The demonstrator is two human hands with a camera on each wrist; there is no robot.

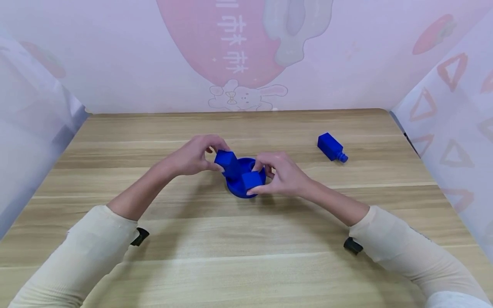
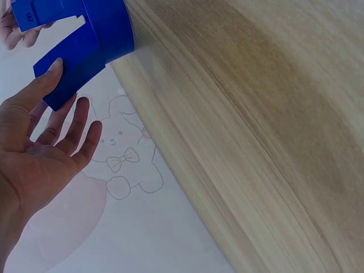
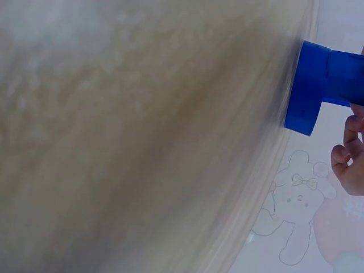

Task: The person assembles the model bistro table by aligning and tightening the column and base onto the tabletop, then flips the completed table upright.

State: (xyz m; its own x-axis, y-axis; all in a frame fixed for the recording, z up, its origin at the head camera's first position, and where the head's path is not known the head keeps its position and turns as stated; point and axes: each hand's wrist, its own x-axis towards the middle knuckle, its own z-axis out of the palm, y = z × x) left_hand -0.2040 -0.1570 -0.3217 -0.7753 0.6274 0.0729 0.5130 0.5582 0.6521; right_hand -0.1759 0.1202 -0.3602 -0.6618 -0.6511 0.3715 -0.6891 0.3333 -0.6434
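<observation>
My left hand (image 1: 202,154) pinches a blue rectangular block (image 1: 227,162) between thumb and fingers. The block stands tilted on a round, shallow blue base (image 1: 234,189) in the middle of the table. A second blue block (image 1: 251,180) is pinched by my right hand (image 1: 283,175) over the near right part of the base. In the left wrist view, the thumb lies along the first block (image 2: 71,68), whose far end meets the round base (image 2: 116,28). The right wrist view has the base (image 3: 307,88) side-on, with a block (image 3: 344,74) projecting from it. The blocks' inner ends are hidden.
A third blue block (image 1: 329,146) with a stepped, narrower round end lies on its side at the back right of the wooden table (image 1: 246,265). A pale printed curtain (image 1: 127,55) hangs behind the table's back edge, and similar sheets flank both sides.
</observation>
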